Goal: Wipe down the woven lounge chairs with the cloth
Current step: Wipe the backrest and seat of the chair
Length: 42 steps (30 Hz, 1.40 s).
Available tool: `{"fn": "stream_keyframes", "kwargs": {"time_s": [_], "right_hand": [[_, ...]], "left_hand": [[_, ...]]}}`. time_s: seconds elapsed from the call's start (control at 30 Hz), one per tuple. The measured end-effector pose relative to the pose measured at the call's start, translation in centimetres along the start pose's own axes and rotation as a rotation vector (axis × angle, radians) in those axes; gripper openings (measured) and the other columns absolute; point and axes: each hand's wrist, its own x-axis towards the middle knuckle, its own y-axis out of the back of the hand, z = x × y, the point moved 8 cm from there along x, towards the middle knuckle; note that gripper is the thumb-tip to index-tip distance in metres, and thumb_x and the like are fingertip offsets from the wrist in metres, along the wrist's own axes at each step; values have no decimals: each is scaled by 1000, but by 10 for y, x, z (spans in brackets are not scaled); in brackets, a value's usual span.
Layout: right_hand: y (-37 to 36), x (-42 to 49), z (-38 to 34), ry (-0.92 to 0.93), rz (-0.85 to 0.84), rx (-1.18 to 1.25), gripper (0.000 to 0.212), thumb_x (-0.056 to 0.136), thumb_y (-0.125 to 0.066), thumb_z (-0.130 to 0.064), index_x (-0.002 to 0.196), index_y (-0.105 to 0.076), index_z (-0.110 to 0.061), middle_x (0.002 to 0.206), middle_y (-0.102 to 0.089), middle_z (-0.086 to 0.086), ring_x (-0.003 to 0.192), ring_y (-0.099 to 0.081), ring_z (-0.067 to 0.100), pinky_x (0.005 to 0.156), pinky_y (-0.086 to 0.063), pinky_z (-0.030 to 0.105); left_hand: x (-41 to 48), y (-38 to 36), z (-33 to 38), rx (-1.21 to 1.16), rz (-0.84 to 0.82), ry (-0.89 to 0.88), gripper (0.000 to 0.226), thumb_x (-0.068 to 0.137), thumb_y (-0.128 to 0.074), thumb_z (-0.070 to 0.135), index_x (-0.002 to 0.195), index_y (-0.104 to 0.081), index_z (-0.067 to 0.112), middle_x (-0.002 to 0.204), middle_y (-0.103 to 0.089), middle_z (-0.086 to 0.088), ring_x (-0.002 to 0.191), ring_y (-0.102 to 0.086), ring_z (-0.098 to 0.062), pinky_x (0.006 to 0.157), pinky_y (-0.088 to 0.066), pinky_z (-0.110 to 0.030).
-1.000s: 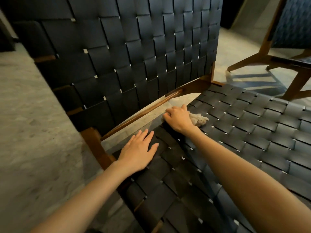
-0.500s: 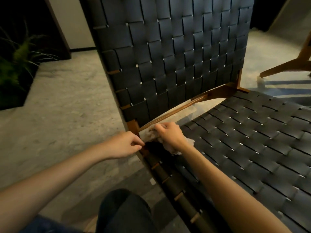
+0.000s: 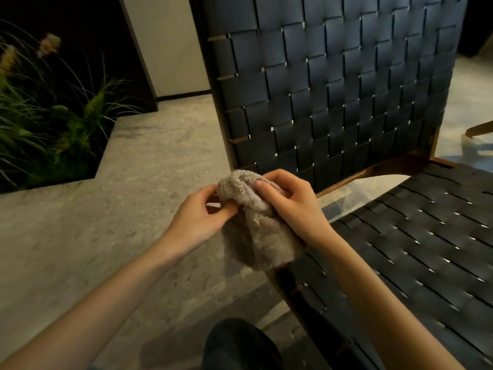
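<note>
1. The left grip [image 3: 197,220] was curled, with its thumb and fingertips [image 3: 226,209] pinching the left edge of the cloth [image 3: 258,236] near the top.
2. The right grip [image 3: 293,206] was closed round the cloth's upper right side. Its thumb [image 3: 266,192] pressed on the folded top, and the other fingers wrapped behind.
3. The cloth was a beige, fluffy piece, bunched between the 2 grips and held up off the chair. Its lower part hung loose in front of the near left corner of the seat [image 3: 413,249]. From this angle, it was hard to tell whether its bottom edge brushed that corner.
4. The woven lounge chair stood just behind and to the right of the grips. Its backrest [image 3: 346,89] of dark interlaced straps rose upright, and the seat of matching straps spread out under the right forearm.
5. A curved wooden rail [image 3: 373,169] ran between the backrest and the seat, with a gap beneath it showing the floor [image 3: 106,222].
6. The floor was pale speckled stone and lay below the left forearm.
7. Green grasses and ferns [image 3: 53,124] filled a dark bed at the far left, well apart from the chair.
8. A knee [image 3: 240,345] in dark fabric showed at the bottom centre.
9. The wooden leg [image 3: 480,129] of a 2nd chair entered at the right edge.
</note>
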Motion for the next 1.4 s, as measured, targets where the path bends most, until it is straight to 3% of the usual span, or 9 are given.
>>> {"fn": "stream_keyframes", "kwargs": {"time_s": [0.17,0.37,0.53,0.73,0.87,0.97,1.03,1.17,1.4], "right_hand": [[-1,26,-27,194,245,-326,8,90,-58,-33,98,-59,-31,92,-55,-22,94,-54,6,81,-48,26],[-20,70,-35,229,402,-404,13,95,-52,-35,100,-49,-24,91,-55,-7,84,-57,14,74,-52,32],[-20,71,-32,227,478,-551,31,94,-47,-37,106,-54,-9,96,-55,-5,86,-58,14,76,-51,25],[-22,69,-37,161,542,-653,26,95,-51,-31,106,-55,-8,93,-54,-8,84,-52,-4,71,-44,6],[-21,68,-39,68,530,-588,19,93,-49,-35,104,-50,-21,90,-52,-19,84,-56,-3,71,-45,6],[-20,67,-42,4,524,-548,24,88,-48,-40,105,-52,-22,92,-54,-20,86,-58,-2,69,-48,9],[-21,65,-43,-29,530,-545,25,88,-49,-41,105,-53,-24,92,-56,-20,88,-58,-2,69,-49,10],[-21,61,-51,-65,535,-580,14,91,-53,-35,102,-55,-27,89,-57,-19,85,-57,-5,68,-47,9],[-30,54,-103,32,706,-880,18,89,-62,-30,97,-69,-15,93,-45,-6,93,-39,11,80,-36,25]], "left_hand": [[25,40,-1,27,58,-66,20,91,-59,19,87,-63,39,85,-67,18,77,-60,11,62,-43,-2],[85,81,1,-37,142,-173,10,91,-60,26,89,-59,36,90,-64,15,82,-59,9,68,-45,-5],[129,87,10,404,262,-313,9,89,-58,38,97,-60,40,100,-44,2,96,-31,-12,80,-23,-25],[145,61,29,-1,-41,-458,17,95,-53,11,110,-60,12,81,-60,10,69,-56,5,64,-44,-9],[132,41,12,-353,-325,-277,29,93,-50,35,121,-41,31,110,-54,14,95,-56,12,77,-46,-6],[117,41,7,-337,-397,-336,60,75,-73,40,118,-31,36,121,-43,20,107,-51,13,83,-43,-4],[116,45,3,-221,-325,-391,62,73,-75,31,116,-31,33,115,-44,23,103,-55,7,85,-45,-6],[122,71,8,-53,-183,-477,20,92,-57,15,111,-58,18,100,-57,16,89,-56,6,78,-43,-1],[130,129,46,286,109,-559,22,88,-64,25,109,-69,19,103,-48,-9,97,-39,-23,80,-32,-26]]}}
